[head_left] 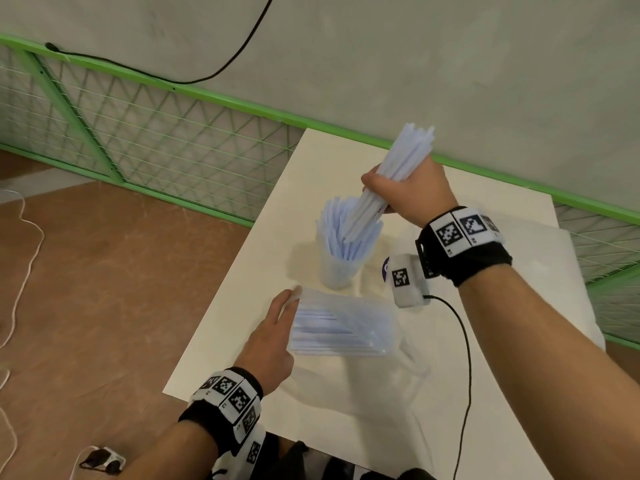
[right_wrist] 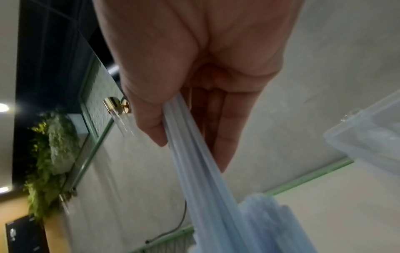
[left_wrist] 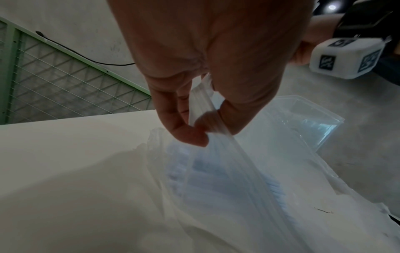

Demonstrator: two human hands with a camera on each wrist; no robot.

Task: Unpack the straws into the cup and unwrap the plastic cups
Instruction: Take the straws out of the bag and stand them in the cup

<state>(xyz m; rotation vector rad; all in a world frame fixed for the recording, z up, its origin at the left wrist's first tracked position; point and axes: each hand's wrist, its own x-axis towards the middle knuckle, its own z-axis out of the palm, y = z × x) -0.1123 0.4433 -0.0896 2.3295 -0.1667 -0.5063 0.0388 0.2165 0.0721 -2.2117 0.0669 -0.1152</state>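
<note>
My right hand (head_left: 375,188) grips a bundle of pale blue straws (head_left: 405,154) in a fist, tilted, with the lower ends dipping into a clear cup (head_left: 334,271) that holds several straws (head_left: 341,220). In the right wrist view the fingers (right_wrist: 223,137) curl round the bundle (right_wrist: 194,162). My left hand (head_left: 287,306) holds the left edge of the clear straw package (head_left: 343,327), which lies flat on the white table (head_left: 242,323) with several straws inside. Thumb and finger (left_wrist: 190,135) pinch the package's clear edge (left_wrist: 227,154).
A green mesh fence (head_left: 138,133) runs behind the table along a grey wall. Crumpled white wrapping (head_left: 381,393) lies near the table's front, and more white material (head_left: 581,289) sits at the right edge. A black cable (head_left: 467,358) hangs from my right wrist.
</note>
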